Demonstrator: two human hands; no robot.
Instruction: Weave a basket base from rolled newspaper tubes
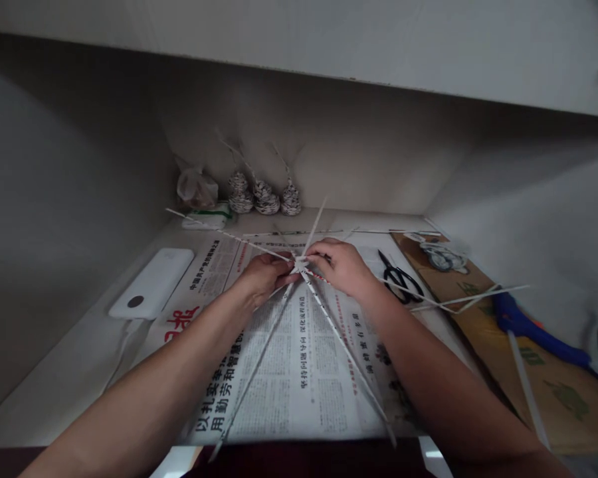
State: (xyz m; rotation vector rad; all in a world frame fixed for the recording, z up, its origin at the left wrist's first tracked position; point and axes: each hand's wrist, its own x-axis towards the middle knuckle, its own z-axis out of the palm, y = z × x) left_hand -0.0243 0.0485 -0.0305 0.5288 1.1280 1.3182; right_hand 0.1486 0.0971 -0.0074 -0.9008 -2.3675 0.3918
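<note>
Above the spread newspaper (279, 398), several thin rolled-paper strips cross in a small woven hub (300, 265), fanning outward like a star. My left hand (268, 273) pinches the hub from its left side, thumb and fingers closed on the strips. From the right, my right hand (339, 263) has its thumb and index finger closed at the hub's upper right edge, on a strip there. Two long strips run from the hub toward me, one reaches far left, a short one points up and back. Another extends right past the scissors (401, 279).
Several small woven paper gourds (266, 199) stand at the back wall beside a plastic bag (197, 188). A white power bank (152, 284) with a cable lies left. On the right, cardboard (568, 405) carries a blue glue gun (538, 332) and a coiled cord (443, 257). A shelf edge overhangs.
</note>
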